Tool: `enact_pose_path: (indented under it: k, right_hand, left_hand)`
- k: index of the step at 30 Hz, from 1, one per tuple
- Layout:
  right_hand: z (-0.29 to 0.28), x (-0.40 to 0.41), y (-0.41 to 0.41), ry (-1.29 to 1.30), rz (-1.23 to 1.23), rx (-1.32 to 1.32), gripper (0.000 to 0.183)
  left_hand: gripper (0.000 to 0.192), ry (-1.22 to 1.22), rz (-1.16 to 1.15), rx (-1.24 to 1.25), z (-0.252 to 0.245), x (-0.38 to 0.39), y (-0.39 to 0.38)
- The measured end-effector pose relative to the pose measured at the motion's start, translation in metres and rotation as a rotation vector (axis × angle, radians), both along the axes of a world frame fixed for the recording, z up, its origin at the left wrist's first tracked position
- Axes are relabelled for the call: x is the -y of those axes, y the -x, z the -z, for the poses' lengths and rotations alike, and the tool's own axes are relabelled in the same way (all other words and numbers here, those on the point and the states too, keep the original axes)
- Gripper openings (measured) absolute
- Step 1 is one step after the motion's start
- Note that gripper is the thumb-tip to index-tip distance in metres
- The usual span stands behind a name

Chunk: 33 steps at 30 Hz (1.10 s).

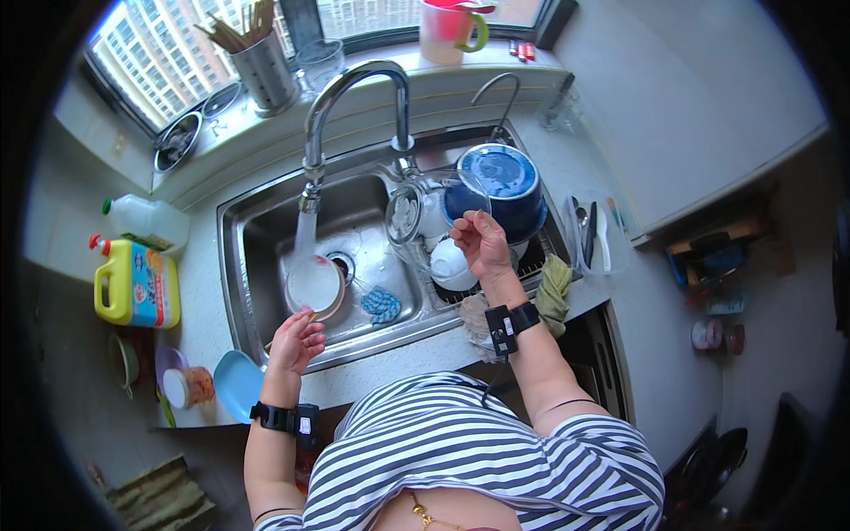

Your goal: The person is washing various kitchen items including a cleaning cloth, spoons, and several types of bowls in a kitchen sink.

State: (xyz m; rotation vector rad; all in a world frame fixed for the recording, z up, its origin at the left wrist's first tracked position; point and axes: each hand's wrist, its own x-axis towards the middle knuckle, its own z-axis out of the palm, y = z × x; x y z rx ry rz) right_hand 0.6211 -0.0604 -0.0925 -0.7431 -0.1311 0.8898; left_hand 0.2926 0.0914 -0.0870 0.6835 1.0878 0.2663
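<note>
My left hand (297, 342) is over the sink's front edge, palm up with fingers loosely bent and apart. Its fingertips overlap the near rim of a white bowl (315, 284) in the steel sink (265, 245); contact is unclear. Water runs from the chrome faucet (312, 192) into this bowl, which sits on or in another round dish. My right hand (483, 244) is raised over the drying rack, fingers curled at the rim of a clear glass bowl (418, 249); whether it grips the rim is unclear. A blue-and-white scrubbing cloth (381, 304) lies in the sink.
On the rack are a blue pot (508, 192) and white bowls (451, 262). Cloths (553, 292) hang at its front edge. Cutlery fills a clear tray (604, 242) at right. A yellow detergent jug (137, 284), clear bottle (149, 222) and blue tray (239, 386) stand left.
</note>
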Motion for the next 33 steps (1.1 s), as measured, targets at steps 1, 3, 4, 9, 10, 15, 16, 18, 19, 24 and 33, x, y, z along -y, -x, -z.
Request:
enact_pose_path:
  k: [1,3,4,9,10,15,16,18,19,24,33]
  right_hand:
    - [-0.004,0.004,-0.001,-0.007,0.029,0.008,0.017]
    - [-0.015,0.01,-0.006,-0.079,0.075,-0.018,0.018]
    - [-0.022,0.011,-0.011,-0.154,0.106,-0.047,0.019]
    - [-0.048,0.022,-0.064,-0.402,0.303,-0.137,0.023]
    - [-0.045,0.024,-0.073,-0.418,0.319,-0.12,0.023]
    - [-0.025,0.03,-0.124,-0.495,0.493,-0.264,0.035]
    - [-0.02,0.03,-0.131,-0.495,0.486,-0.264,0.035]
    - [-0.011,0.027,-0.139,-0.515,0.555,-0.277,0.039]
    - [-0.006,0.027,-0.144,-0.561,0.541,-0.27,0.043]
    - [0.008,0.013,-0.154,-0.534,0.559,-0.402,0.046]
    - [-0.007,0.007,-0.167,0.038,0.564,-0.497,0.026]
  left_hand:
    - [0.022,0.005,0.009,0.003,0.0,0.0,-0.002]
    - [0.022,0.003,0.025,0.003,0.0,-0.002,-0.004]
    - [0.022,-0.001,0.027,0.0,0.0,-0.002,-0.005]
    - [0.02,0.008,0.04,0.008,-0.001,-0.004,-0.008]
    - [0.02,0.008,0.04,0.01,0.0,-0.004,-0.008]
    - [0.02,0.024,0.046,-0.001,0.004,-0.002,-0.006]
    - [0.02,0.024,0.039,0.001,0.005,-0.002,-0.007]
    - [0.021,0.018,0.048,0.0,0.003,-0.001,-0.01]
    - [0.021,0.02,0.039,0.0,0.003,0.0,-0.012]
    - [0.022,0.011,0.04,-0.018,-0.004,0.004,-0.017]
    - [0.023,0.025,0.041,-0.004,-0.001,0.0,-0.013]
